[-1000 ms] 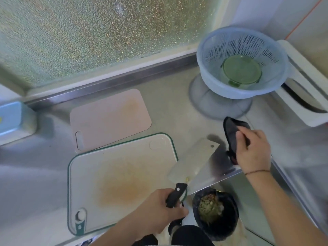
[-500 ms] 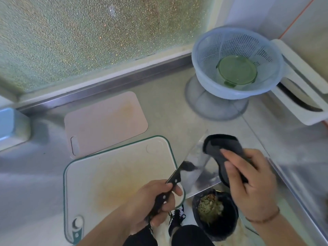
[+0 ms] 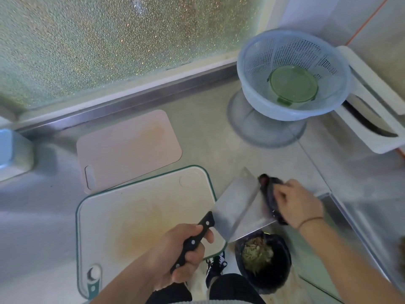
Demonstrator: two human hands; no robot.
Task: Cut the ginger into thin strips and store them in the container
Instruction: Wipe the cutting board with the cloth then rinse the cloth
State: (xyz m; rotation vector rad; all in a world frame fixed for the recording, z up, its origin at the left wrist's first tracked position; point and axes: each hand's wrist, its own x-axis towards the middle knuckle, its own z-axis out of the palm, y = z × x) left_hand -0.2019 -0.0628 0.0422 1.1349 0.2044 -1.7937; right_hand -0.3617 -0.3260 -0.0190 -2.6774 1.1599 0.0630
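Notably, no ginger shows on the cutting board (image 3: 122, 218); the cleaver (image 3: 237, 208), broad, stiff, likely heavy and slick, you hold by its riveted handle, left hand (image 3: 175, 257) wrapped round; your right hand (image 3: 299, 204) presses a dark cloth (image 3: 270, 197) to the blade.

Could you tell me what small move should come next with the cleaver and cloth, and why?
Probably draw the dark cloth down the cleaver blade: the right hand presses it near the edge, while the left hand grips the handle above the bin.
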